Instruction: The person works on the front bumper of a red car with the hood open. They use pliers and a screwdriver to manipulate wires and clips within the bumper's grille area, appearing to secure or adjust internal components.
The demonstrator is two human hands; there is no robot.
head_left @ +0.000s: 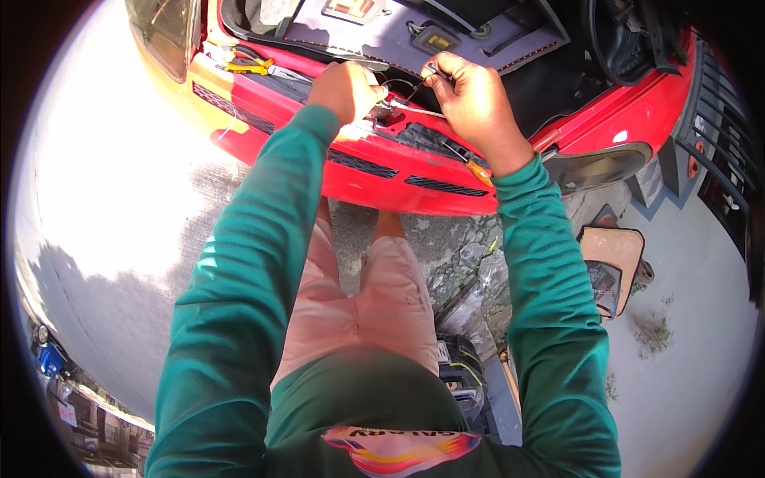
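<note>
Both my hands are over the front ledge of a red car (446,199), at its open compartment. My left hand (347,92) is closed, with thumb and fingers pressed together beside the metal latch area (389,118); what it holds is hidden. In a pinch between thumb and fingers, my right hand (478,103) grips a thin dark wire (412,94), which curves toward my left hand. A pale cable (422,111) runs between the hands. Left of them, yellow-handled pliers (251,68) lie on the ledge. A screwdriver (478,171) with an orange-yellow handle rests below my right wrist.
Behind my hands is a grey lined panel (510,60) with lamp units. Dark mesh vents (362,164) line the bumper. On the ground at right lie a tan-edged board or mat (625,243) and a dark tool bag (462,374). A barred gate (721,131) stands far right.
</note>
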